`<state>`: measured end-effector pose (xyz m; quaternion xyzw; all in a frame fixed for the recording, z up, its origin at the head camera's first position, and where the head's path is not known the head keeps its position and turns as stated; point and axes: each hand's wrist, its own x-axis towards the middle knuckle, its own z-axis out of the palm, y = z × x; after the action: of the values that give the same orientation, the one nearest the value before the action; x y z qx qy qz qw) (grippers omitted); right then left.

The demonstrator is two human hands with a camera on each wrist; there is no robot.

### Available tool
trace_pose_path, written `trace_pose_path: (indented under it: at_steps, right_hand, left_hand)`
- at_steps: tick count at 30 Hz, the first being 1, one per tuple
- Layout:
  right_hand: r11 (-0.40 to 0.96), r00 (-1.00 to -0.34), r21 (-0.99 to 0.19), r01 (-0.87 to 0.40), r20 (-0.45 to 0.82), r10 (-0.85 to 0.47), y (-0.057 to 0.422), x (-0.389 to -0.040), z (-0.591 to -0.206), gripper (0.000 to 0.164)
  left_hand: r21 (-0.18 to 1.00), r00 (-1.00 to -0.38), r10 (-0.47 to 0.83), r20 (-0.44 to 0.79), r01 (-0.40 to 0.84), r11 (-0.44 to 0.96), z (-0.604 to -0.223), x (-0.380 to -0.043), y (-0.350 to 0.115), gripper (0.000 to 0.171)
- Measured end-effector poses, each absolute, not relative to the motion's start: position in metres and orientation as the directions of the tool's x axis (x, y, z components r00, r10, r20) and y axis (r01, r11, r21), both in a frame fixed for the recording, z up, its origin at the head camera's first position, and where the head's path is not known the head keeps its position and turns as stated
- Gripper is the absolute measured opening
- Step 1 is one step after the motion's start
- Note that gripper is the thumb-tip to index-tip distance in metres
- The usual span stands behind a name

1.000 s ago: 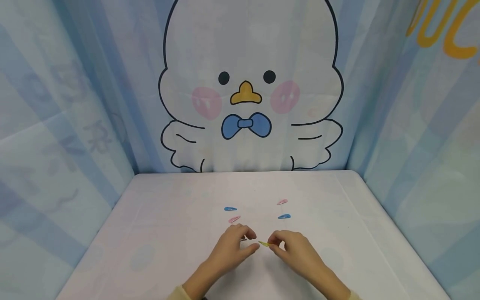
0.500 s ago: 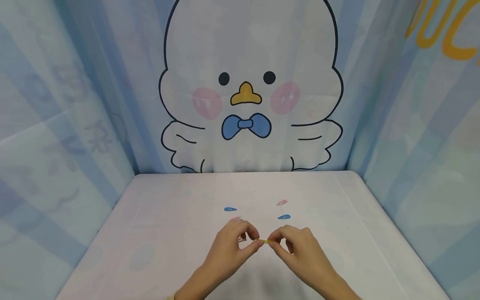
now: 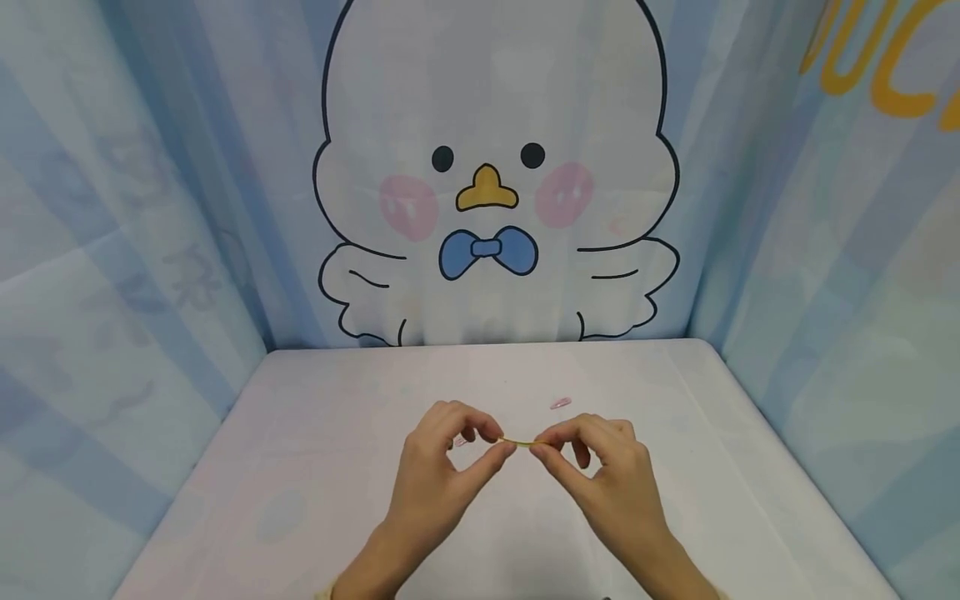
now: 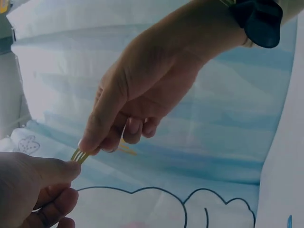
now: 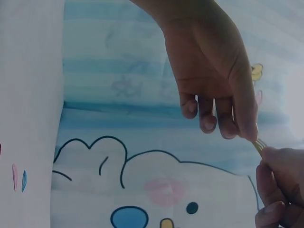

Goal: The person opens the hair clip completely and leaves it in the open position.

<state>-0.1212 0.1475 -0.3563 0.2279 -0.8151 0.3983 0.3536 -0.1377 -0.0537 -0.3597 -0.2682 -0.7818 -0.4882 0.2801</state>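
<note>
A slim yellow snap hair clip (image 3: 517,442) is stretched between my two hands above the table. My left hand (image 3: 431,471) pinches one end between thumb and forefinger. At the other end, my right hand (image 3: 611,471) pinches it the same way. In the left wrist view the clip (image 4: 80,156) shows slots between thin strips, with the right hand (image 4: 142,90) above and the left hand (image 4: 33,187) at lower left. The right wrist view has the clip (image 5: 259,145) between the left hand (image 5: 209,71) and right hand (image 5: 285,183); fingertips hide its ends.
One pink hair clip (image 3: 561,403) lies on the white table (image 3: 337,400); another pink clip (image 3: 461,442) is partly hidden behind my left hand. A blue clip (image 5: 24,181) lies beside a pink one in the right wrist view. A curtain (image 3: 495,83) with a bird print stands behind.
My left fingers have taken hold of the yellow clip's free end. Both hands have lifted it up and away from me, and they now cover the blue clips in the head view.
</note>
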Motion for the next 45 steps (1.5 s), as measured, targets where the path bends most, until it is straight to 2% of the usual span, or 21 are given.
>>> trace_pose_path:
  at_steps: [8,15,25,33,38,45]
  right_hand:
    - [0.592,-0.618,-0.474,-0.652,0.784,-0.053,0.143,-0.121,-0.351,0.028]
    - [0.587,-0.64,-0.499,-0.637,0.767,-0.043,0.141,-0.12,-0.351,0.025]
    - [0.577,-0.634,-0.502,-0.645,0.773,-0.035,0.137,-0.118,-0.355,0.025]
    - [0.578,-0.524,-0.401,-0.711,0.85,-0.055,0.134,-0.121,-0.363,0.031]
    - [0.574,-0.498,-0.385,-0.722,0.866,-0.046,0.136,-0.122,-0.365,0.027]
    - [0.553,-0.502,-0.401,-0.731,0.864,-0.037,0.138,-0.123,-0.363,0.027]
  left_hand:
    - [0.626,-0.687,0.107,0.719,0.707,0.329,-0.356,-0.138,-0.054,0.016]
    - [0.617,-0.672,0.088,0.736,0.718,0.323,-0.355,-0.138,-0.055,0.016]
    - [0.602,-0.65,0.06,0.758,0.731,0.321,-0.356,-0.138,-0.053,0.017]
    - [0.575,-0.61,0.039,0.792,0.765,0.29,-0.36,-0.137,-0.048,0.019]
    - [0.546,-0.582,0.051,0.811,0.786,0.289,-0.36,-0.137,-0.045,0.02]
    - [0.552,-0.59,0.049,0.806,0.778,0.299,-0.359,-0.136,-0.046,0.019]
